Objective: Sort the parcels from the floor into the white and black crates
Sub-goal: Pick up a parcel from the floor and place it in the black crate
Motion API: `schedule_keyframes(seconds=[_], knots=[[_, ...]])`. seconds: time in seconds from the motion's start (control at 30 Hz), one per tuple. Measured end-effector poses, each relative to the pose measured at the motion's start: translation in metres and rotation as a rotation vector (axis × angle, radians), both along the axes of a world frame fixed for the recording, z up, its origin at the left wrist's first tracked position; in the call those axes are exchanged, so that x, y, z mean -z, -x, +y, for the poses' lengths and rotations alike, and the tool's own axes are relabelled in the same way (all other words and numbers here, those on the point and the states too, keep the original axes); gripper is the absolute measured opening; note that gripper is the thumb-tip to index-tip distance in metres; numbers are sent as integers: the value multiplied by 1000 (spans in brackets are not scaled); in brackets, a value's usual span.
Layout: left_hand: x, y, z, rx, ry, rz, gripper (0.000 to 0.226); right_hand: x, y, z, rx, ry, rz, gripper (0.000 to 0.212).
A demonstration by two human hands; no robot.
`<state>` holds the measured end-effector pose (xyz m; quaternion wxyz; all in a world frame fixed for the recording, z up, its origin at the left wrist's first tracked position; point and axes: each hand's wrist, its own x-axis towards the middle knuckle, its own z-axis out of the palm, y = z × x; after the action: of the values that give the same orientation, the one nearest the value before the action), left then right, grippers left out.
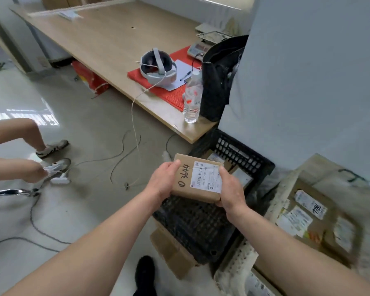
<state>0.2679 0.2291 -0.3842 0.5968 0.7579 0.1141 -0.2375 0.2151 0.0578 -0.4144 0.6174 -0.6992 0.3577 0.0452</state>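
A person's two bare forearms reach forward from the bottom of the view, holding a small brown cardboard parcel point(183, 181) between them. The left hand point(163, 180) grips the parcel's left edge, thumb on top and fingers curled beneath. The right hand point(231, 193) grips the right edge in the same way, its thumb resting on a white shipping label point(205, 176). Black handwriting runs across the parcel's top beside the label. The parcel is held in the air just above the black crate point(239, 154), which stands on the floor and already holds a few parcels. To the right, touching it, is the white crate point(240, 258), with labelled cardboard parcels point(308, 216) lying inside. Behind the crates a wooden desk point(107, 45) carries a red mat point(165, 95), a white headset point(158, 68), a clear water bottle point(193, 97) and a black bag point(218, 77). Thin cables point(124, 146) trail over the pale floor. Another person's bare legs point(19, 133) show at the left edge.
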Motion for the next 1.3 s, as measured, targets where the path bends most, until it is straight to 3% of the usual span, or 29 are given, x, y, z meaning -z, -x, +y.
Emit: schedule_keyframes(seconds=[0.1, 0.2, 0.4, 0.67, 0.9, 1.13, 1.3], knots=[[30, -28, -20, 81, -56, 28, 30, 17, -12, -9, 70, -20, 72, 57], [57, -54, -34, 182, -117, 75, 23, 42, -25, -16, 156, -44, 136, 40], [102, -100, -48, 328, -215, 141, 23, 87, -57, -17, 282, -86, 222, 26], [144, -121, -63, 498, -383, 191, 65, 136, -74, -14, 297, -147, 328, 23], [179, -127, -75, 484, -436, 166, 55, 164, -96, -16, 289, -163, 343, 40], [203, -120, -81, 507, -453, 106, 66, 180, -105, -29, 319, -202, 291, 28], [208, -124, -86, 608, -394, 34, 52, 191, -103, -29, 383, -234, 302, 28]])
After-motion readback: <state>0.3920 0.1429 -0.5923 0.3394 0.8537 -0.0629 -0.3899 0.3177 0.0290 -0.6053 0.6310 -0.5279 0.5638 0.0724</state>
